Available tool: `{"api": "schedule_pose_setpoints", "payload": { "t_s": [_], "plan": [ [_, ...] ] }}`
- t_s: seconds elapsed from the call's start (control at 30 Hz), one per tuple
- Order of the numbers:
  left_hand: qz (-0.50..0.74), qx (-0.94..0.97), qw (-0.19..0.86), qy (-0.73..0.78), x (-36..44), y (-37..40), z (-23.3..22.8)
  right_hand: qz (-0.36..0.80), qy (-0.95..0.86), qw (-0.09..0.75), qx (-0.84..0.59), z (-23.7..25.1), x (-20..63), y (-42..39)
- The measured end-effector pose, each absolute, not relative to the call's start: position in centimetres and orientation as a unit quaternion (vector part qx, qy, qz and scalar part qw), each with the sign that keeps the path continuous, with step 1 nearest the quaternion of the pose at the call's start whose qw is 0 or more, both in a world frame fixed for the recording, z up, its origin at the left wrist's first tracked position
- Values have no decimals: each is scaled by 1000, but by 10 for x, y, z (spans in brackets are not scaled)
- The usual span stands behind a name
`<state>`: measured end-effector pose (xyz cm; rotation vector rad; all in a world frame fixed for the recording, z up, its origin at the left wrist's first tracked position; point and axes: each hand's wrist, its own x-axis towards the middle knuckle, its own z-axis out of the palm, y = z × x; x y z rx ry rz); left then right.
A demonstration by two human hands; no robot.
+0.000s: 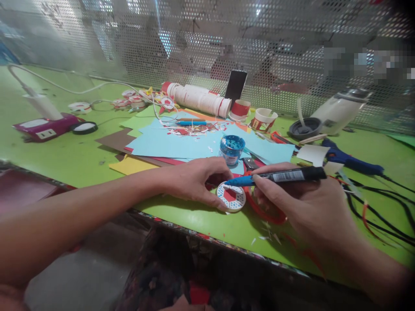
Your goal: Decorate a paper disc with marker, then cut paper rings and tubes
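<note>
A round white disc point(239, 205) with a red centre and blue dots lies near the table's front edge. My left hand point(202, 181) curls around its left side, thumb and fingers gripping the rim. My right hand point(298, 207) is closed around a marker point(282, 176) with a black barrel and blue front. The marker's tip points left, over the upper part of the disc; whether it touches cannot be made out. Just behind the disc stands a small glass jar point(232, 149) stained blue inside. Orange-handled scissors point(264, 211) lie partly hidden under my right hand.
Light-blue paper sheets point(162, 144) with red and white scraps spread behind my hands. Further back are a paper-cup roll point(197, 99), a phone point(236, 86) and cut cups point(263, 119). A blue glue gun point(353, 160), black cables point(382, 211) and a white bottle point(340, 112) occupy the right.
</note>
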<state>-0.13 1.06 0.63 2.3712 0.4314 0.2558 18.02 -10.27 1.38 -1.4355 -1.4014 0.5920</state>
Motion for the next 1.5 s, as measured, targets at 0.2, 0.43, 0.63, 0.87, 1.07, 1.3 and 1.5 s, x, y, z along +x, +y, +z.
{"api": "schedule_pose_setpoints", "payload": {
  "t_s": [0.2, 0.43, 0.63, 0.87, 1.07, 1.3, 1.5],
  "plan": [
    [97, 915, 355, 167, -2, 10, 6, 256, -565, 495, -609, 14, 179, -103],
    [93, 913, 357, 173, -2, 11, 5, 259, -576, 491, -600, 13, 179, -102],
    [93, 914, 353, 177, -2, 9, 7, 250, -602, 489, -580, 9, 183, -99],
    [85, 915, 351, 179, -1, 9, 8, 248, -612, 479, -578, 10, 183, -98],
    [93, 917, 346, 177, -1, 9, 7, 237, -615, 473, -584, 9, 183, -99],
    [87, 914, 357, 172, -2, 9, 8, 253, -601, 482, -585, 8, 182, -100],
    [99, 916, 354, 160, -1, 11, 6, 157, -679, 447, -560, 8, 185, -102]
  ]
}}
